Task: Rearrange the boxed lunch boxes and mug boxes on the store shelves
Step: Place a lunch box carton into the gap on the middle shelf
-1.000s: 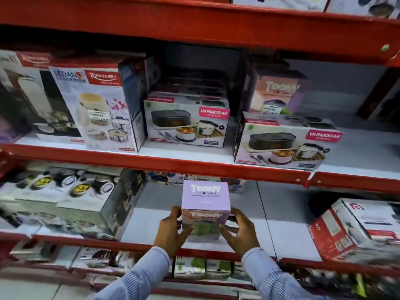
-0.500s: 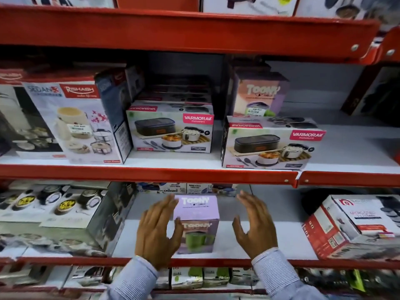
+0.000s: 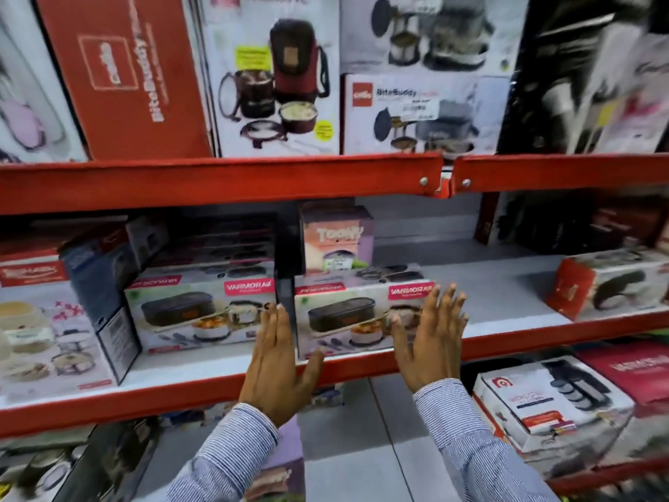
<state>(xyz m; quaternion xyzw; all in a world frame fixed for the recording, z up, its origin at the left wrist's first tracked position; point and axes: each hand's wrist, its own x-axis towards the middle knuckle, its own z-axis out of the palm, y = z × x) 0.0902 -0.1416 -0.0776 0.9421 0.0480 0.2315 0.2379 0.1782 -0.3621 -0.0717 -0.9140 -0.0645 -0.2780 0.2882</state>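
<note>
— Cardboard, printed with a dark lunch box: the right Varmora box is stood at the front edge of the middle shelf, just beside its twin, the left Varmora box, a pink mug box behind it.

— And the hands?

— Both are spread and empty; the left hand is raised before the box's left end, the right hand before its right end. Nothing is gripped.

— How should it be taken?

— Probably by its two short ends, palms pressed evenly, and lifted level so the neighbour isn't dragged.
</note>
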